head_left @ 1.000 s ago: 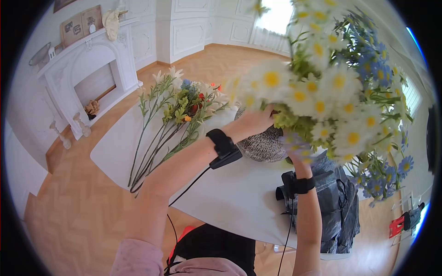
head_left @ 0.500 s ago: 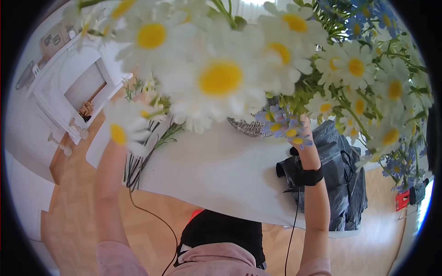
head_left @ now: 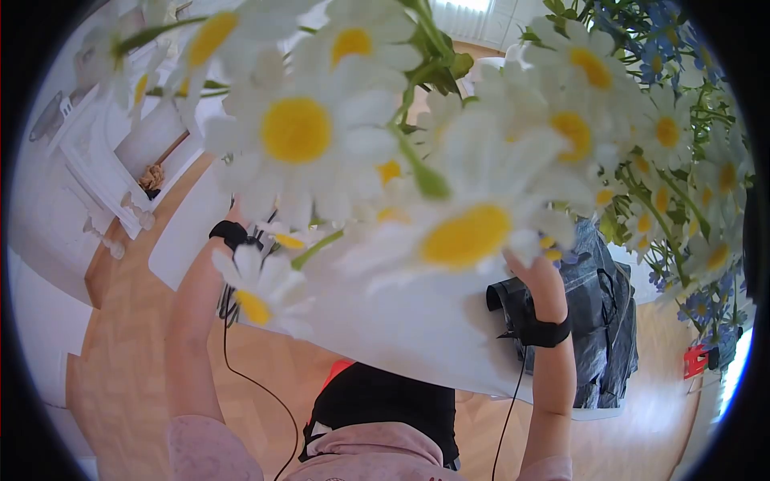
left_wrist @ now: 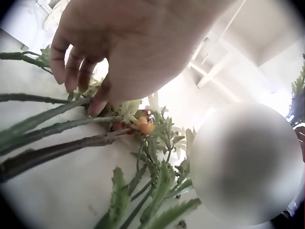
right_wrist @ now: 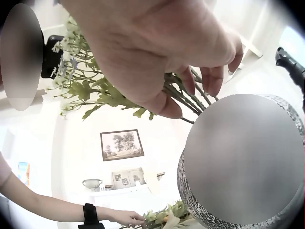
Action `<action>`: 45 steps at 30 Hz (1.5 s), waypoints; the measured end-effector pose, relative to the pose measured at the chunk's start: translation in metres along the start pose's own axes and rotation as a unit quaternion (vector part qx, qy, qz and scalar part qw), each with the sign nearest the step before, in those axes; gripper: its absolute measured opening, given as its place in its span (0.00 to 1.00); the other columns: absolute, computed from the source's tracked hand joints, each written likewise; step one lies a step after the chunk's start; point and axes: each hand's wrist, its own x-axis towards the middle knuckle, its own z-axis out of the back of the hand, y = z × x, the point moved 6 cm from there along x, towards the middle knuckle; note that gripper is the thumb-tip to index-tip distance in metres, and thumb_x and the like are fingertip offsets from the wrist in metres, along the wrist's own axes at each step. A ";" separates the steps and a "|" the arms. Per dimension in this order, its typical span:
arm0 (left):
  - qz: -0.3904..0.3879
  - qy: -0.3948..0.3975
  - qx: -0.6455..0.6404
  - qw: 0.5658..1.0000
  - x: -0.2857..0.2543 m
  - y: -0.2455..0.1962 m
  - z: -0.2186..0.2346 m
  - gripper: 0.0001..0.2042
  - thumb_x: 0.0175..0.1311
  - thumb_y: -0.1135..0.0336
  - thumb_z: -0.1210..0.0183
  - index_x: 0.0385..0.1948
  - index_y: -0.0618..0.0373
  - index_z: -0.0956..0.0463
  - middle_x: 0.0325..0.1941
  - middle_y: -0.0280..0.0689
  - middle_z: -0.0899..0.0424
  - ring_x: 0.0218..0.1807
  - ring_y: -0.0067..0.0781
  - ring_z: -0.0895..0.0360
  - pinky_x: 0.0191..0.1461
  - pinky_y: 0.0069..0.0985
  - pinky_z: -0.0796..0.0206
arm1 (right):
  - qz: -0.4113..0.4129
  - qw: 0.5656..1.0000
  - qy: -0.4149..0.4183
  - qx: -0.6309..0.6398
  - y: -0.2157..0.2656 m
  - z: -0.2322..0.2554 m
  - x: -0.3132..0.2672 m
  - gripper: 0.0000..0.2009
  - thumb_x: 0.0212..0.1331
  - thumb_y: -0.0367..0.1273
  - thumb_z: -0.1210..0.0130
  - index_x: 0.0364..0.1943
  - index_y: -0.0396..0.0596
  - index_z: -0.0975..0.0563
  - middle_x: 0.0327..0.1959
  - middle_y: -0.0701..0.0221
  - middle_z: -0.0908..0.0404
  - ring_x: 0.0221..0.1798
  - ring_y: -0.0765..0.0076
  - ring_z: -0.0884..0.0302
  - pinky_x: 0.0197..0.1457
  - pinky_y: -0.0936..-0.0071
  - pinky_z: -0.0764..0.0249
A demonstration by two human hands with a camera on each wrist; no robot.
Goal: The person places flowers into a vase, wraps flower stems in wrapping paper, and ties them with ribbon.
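In the right wrist view my right hand grips a bundle of green stems between thumb and fingers. White daisies and blue flowers fan from this bundle across the top of the head view, close to the camera. The stems lead toward a black-and-white patterned vase, partly covered by a blurred patch. My left hand reaches over loose flower stems on the table, its fingers loosely bent and thumb tip at a stem. Orange blossom and leaves lie beyond it.
A crumpled black plastic sheet lies on the right of the white table. A white fireplace stands at the left wall. Cables hang from both wrist straps. A red object stands at the far right.
My left hand has moved from beside the vase left to the stems on the table. The daisies have swung toward the camera and left, blocking the vase from the head view.
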 end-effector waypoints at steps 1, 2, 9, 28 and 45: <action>0.006 0.000 0.002 1.000 0.004 0.007 0.006 0.11 0.46 0.64 0.46 0.27 0.62 0.24 0.33 0.51 0.24 0.37 0.45 0.27 0.43 0.33 0.34 | 0.011 0.999 -0.002 -0.032 0.004 -0.001 0.005 0.08 0.49 0.33 0.52 0.31 0.45 0.27 0.31 0.67 0.26 0.32 0.64 0.27 0.30 0.70 0.31; 0.013 0.001 0.004 1.000 0.013 0.006 0.006 0.11 0.46 0.64 0.46 0.26 0.62 0.24 0.33 0.51 0.24 0.37 0.45 0.27 0.43 0.33 0.34 | 0.022 0.998 -0.004 -0.065 0.008 -0.003 0.011 0.08 0.49 0.33 0.52 0.31 0.46 0.27 0.31 0.67 0.26 0.31 0.64 0.27 0.30 0.70 0.31; -0.025 -0.074 0.005 0.997 0.015 0.019 -0.001 0.10 0.44 0.62 0.44 0.20 0.59 0.22 0.24 0.48 0.24 0.31 0.44 0.26 0.40 0.33 0.34 | 0.110 0.954 -0.002 -0.279 0.033 -0.021 0.007 0.07 0.48 0.32 0.51 0.30 0.46 0.27 0.30 0.67 0.26 0.30 0.63 0.28 0.30 0.69 0.31; -0.041 0.015 -0.734 0.678 0.010 -0.036 0.087 0.07 0.61 0.63 0.53 0.36 0.51 0.31 0.25 0.22 0.30 0.22 0.12 0.38 0.25 0.12 0.43 | 0.237 0.817 -0.017 -0.526 0.069 -0.005 0.007 0.07 0.46 0.30 0.50 0.30 0.46 0.26 0.30 0.67 0.26 0.28 0.62 0.28 0.31 0.67 0.32; -0.380 -0.411 -0.495 0.664 -0.027 -0.207 0.277 0.09 0.63 0.64 0.56 0.30 0.59 0.32 0.25 0.32 0.29 0.27 0.20 0.32 0.33 0.18 0.37 | 0.284 0.831 -0.098 -0.469 0.087 -0.017 0.021 0.08 0.47 0.31 0.49 0.32 0.45 0.27 0.31 0.65 0.26 0.30 0.61 0.28 0.32 0.67 0.32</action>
